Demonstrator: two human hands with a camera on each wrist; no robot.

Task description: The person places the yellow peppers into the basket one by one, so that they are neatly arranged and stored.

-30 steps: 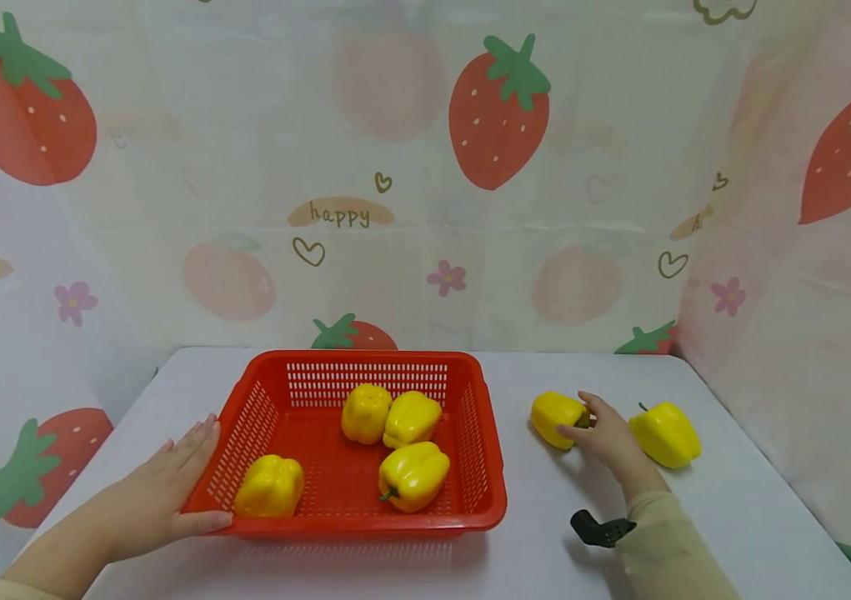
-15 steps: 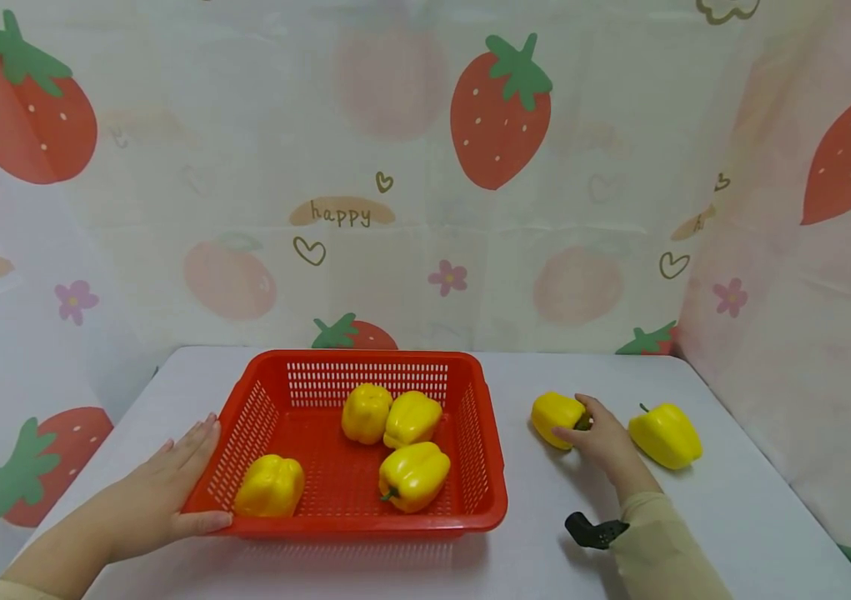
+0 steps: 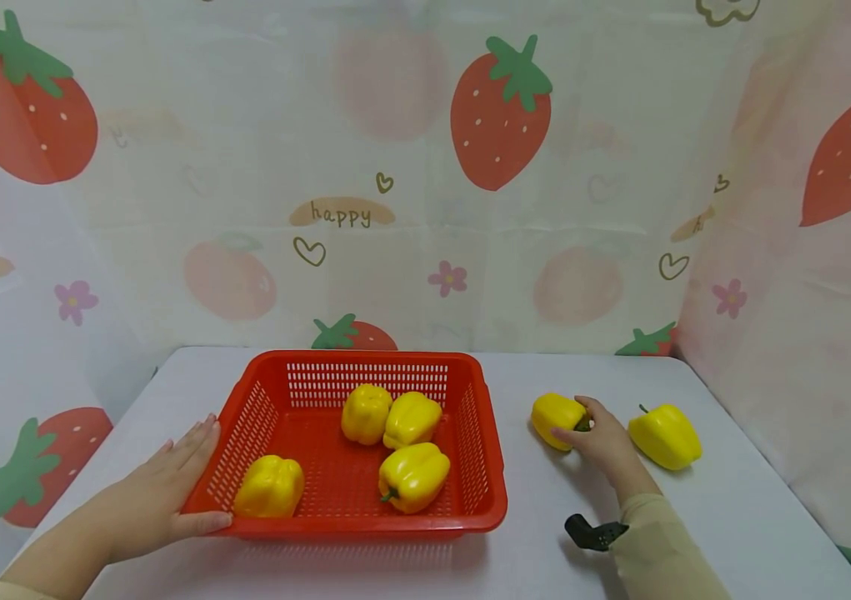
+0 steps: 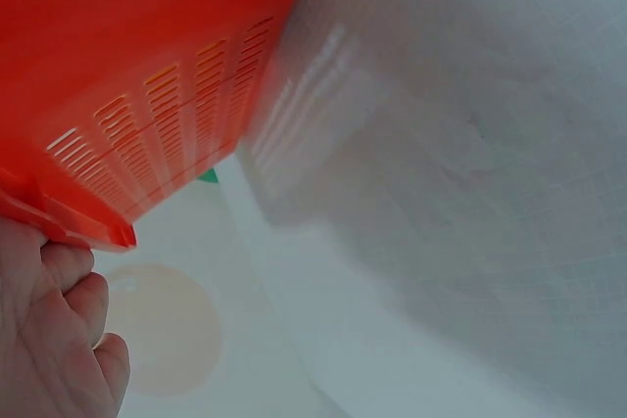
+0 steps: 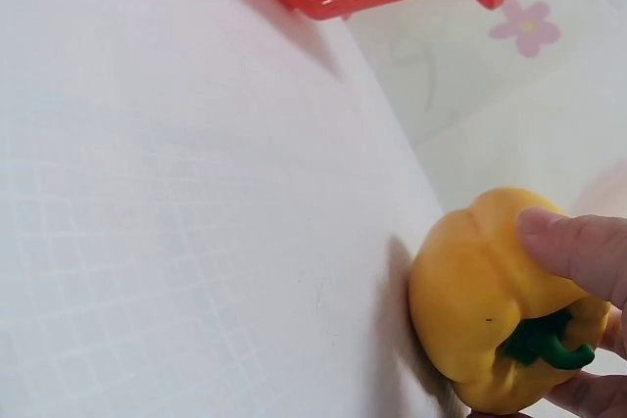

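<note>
In the head view my right hand [image 3: 600, 440] grips a yellow bell pepper [image 3: 554, 419] by its stem end, to the right of the basket. The right wrist view shows the thumb [image 5: 573, 250] on one side of this pepper [image 5: 465, 286] and fingers on the other; its green stem [image 5: 558, 348] shows between them. The pepper still lies on the table. My left hand [image 3: 158, 492] rests with straight fingers along the left side of a red plastic basket [image 3: 365, 525], thumb on its front rim. In the left wrist view that hand [image 4: 54, 330] touches the basket's rim from outside.
Several yellow bell peppers lie in the basket, one [image 3: 270, 487] at the front left, the others right of the middle. Another yellow bell pepper [image 3: 665, 437] lies on the white table [image 3: 530, 558], right of my right hand. A strawberry-print cloth [image 3: 425, 167] hangs behind.
The right hand has shifted very slightly to the left around the pepper's stem end. The left hand, the basket and the peppers stay where they were.
</note>
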